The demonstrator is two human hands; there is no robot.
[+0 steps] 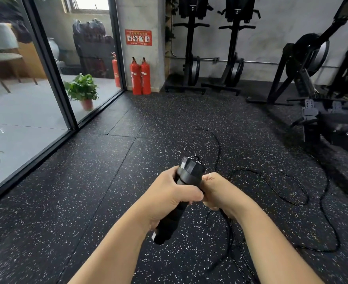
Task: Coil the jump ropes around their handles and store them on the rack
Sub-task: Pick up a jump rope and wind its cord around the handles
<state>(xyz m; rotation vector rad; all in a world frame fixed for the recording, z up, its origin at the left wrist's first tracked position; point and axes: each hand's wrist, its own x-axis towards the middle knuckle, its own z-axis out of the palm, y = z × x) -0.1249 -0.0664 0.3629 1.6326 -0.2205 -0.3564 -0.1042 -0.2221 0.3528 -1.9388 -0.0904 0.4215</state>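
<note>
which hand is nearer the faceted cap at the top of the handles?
Left. The left hand grips the handles just below the cap. The right hand grips from the right side, slightly lower.

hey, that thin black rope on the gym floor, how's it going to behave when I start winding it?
The thin black jump rope cord likely handles floppy: it lies in loose loops on the speckled rubber floor. It looks light, so it may spring off the thick black handles unless both hands keep tension.
</note>
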